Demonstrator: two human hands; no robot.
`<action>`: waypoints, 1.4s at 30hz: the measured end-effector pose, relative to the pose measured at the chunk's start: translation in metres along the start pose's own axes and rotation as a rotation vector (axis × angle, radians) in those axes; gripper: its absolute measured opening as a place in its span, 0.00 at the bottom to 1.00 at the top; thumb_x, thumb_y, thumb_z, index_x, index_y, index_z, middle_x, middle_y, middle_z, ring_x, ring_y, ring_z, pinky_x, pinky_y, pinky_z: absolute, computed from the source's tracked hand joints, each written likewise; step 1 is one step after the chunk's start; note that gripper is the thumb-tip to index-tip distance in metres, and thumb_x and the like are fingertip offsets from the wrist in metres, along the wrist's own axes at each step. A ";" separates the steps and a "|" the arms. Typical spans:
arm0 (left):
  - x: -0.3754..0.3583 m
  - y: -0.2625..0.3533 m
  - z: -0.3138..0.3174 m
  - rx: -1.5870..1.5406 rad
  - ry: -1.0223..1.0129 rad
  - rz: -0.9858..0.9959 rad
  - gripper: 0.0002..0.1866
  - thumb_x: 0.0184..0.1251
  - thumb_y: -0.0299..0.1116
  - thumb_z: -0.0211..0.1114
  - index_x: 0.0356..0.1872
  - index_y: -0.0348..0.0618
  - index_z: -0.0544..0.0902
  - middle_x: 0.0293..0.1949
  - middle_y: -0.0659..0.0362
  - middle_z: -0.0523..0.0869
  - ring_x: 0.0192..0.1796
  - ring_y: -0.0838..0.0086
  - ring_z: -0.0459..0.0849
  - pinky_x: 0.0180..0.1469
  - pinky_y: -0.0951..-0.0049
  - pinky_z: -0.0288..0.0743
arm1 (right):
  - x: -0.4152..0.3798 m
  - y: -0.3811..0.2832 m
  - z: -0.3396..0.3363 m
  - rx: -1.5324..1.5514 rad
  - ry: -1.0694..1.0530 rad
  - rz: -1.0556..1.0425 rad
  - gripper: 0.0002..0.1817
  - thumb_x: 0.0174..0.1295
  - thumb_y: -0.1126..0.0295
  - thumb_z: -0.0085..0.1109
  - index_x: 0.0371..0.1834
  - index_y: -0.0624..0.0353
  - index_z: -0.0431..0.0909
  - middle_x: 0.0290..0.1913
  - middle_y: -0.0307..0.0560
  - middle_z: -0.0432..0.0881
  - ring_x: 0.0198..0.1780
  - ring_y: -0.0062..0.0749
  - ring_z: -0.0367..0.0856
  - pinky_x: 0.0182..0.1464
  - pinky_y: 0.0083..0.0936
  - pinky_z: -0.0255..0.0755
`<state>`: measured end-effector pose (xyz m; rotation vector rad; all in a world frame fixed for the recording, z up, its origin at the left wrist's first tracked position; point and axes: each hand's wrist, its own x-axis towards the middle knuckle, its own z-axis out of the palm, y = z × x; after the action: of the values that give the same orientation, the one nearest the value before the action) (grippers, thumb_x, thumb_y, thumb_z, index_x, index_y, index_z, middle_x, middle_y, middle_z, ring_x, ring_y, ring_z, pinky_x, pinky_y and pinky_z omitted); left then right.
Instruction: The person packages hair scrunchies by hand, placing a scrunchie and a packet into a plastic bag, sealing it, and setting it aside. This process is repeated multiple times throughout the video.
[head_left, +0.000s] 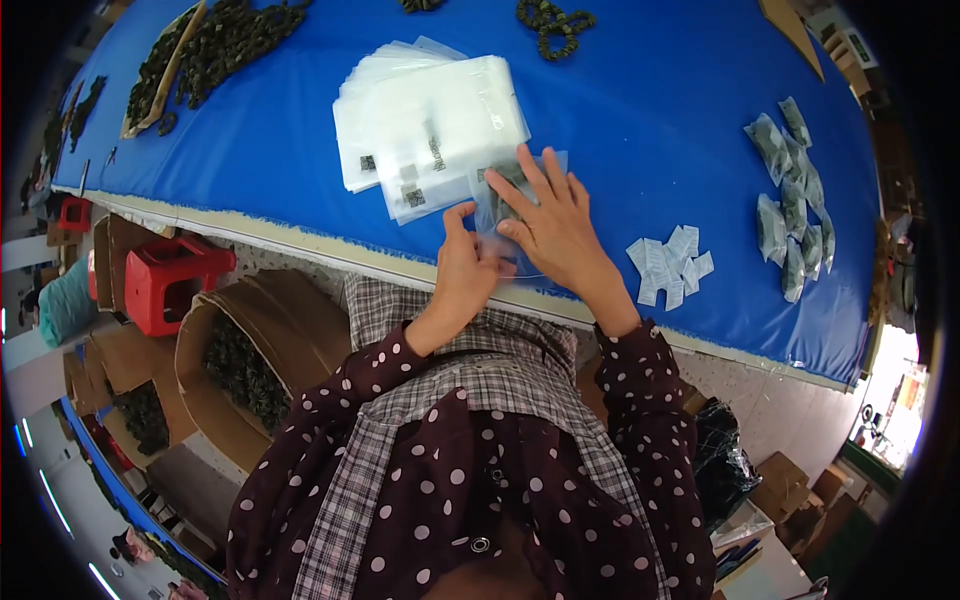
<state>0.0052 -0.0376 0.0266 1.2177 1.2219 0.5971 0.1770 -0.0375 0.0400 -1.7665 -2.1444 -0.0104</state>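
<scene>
At the front edge of the blue table, a small clear plastic bag [483, 214] with something dark inside lies beneath my right hand [562, 228]. That hand is flat with its fingers spread, pressing on the bag. My left hand [464, 275] is curled at the bag's near end, its fingers closed on the plastic, which looks smeared by motion. Just beyond both hands is a fanned stack of frosted plastic bags [440, 125] with black print. Small white printed packets [668, 265] lie in a loose pile to the right of my right hand.
Several filled bags [795, 195] are heaped at the table's right. Dark green scrunchie-like rings [553, 28] lie at the back, more in a pile [235, 50] at the far left. Below the table's left edge stand a red stool [175, 285] and an open cardboard box [290, 320].
</scene>
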 end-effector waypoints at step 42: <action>-0.027 -0.020 -0.041 0.536 0.003 0.735 0.12 0.61 0.15 0.63 0.43 0.41 0.83 0.47 0.59 0.86 0.48 0.68 0.82 0.52 0.69 0.78 | -0.206 0.040 -0.097 0.202 0.277 0.579 0.13 0.64 0.79 0.65 0.50 0.57 0.86 0.45 0.41 0.86 0.39 0.31 0.80 0.41 0.25 0.75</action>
<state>-0.0453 -0.0522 0.0226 2.1555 0.9367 0.8235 0.2722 -0.2469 0.0643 -2.0532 -1.3423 0.0991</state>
